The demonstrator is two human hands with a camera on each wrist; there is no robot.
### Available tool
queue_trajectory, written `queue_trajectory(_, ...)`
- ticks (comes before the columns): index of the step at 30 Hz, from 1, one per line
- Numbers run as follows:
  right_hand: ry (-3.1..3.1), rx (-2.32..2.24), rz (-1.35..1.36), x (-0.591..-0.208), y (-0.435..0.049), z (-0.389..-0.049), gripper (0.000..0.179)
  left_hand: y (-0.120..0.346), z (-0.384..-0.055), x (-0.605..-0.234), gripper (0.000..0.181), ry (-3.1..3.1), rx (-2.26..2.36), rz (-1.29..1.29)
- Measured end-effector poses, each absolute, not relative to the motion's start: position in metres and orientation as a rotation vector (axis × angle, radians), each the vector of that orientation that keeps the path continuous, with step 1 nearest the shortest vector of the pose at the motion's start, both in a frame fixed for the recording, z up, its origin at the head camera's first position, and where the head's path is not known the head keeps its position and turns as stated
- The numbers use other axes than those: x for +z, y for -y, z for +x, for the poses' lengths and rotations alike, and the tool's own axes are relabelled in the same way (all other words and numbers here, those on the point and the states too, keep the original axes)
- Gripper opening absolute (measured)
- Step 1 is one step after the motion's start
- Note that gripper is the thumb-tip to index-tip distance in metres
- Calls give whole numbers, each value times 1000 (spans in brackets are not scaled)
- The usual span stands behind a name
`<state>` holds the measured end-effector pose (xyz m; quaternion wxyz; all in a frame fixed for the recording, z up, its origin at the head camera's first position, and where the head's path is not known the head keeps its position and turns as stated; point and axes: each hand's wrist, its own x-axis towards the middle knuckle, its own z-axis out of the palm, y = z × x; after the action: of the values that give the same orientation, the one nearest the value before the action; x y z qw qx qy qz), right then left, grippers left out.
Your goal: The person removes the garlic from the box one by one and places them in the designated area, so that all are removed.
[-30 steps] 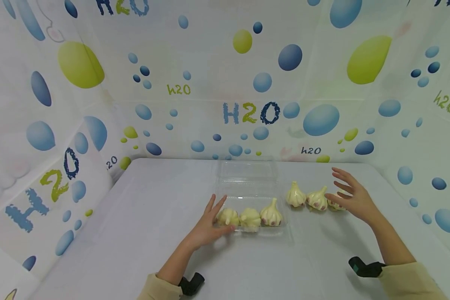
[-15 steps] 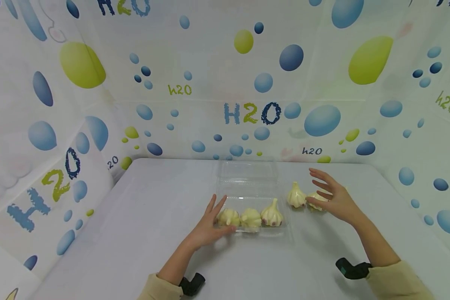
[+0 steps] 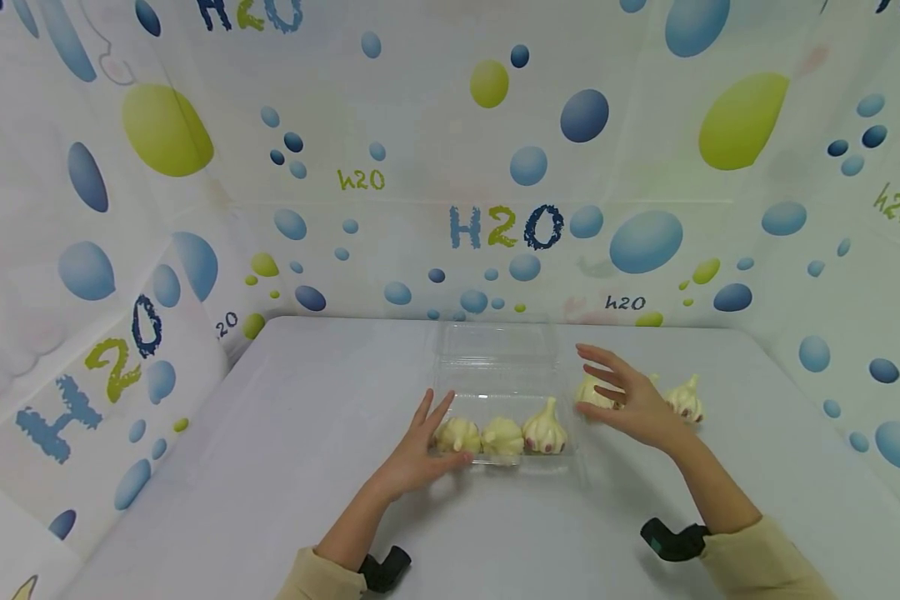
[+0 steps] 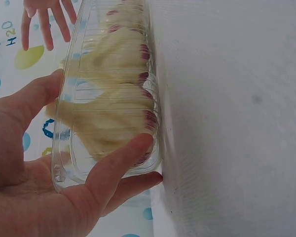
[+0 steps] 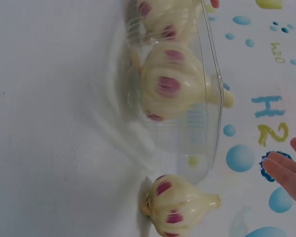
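Garlic bulbs [image 3: 544, 432] are sitting in a clear container [image 3: 495, 407] toward the table's [image 3: 330, 375] far edge; left hand [image 3: 412, 458] is gripping its left end; right hand [image 3: 640, 408] is hovering wide-spread near loose bulbs [image 3: 686, 400].

Behind the right hand [image 3: 633, 408], the middle loose garlic bulb [image 3: 653, 378] is mostly hidden; the right wrist view crops that hand.

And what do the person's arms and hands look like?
The left hand and right hand are bare, without gloves. Above them are beige sleeves. A chunky, angled black gadget sits by each cuff. I can't see any cables.
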<state>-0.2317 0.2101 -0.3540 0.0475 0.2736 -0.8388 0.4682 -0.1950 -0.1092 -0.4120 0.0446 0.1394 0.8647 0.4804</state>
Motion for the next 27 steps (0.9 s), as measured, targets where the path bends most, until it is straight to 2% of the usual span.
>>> queue_trajectory(27,2494,1612,1026,-365,-152,-229,64,109,-195,-413,86,-2664,1451,440)
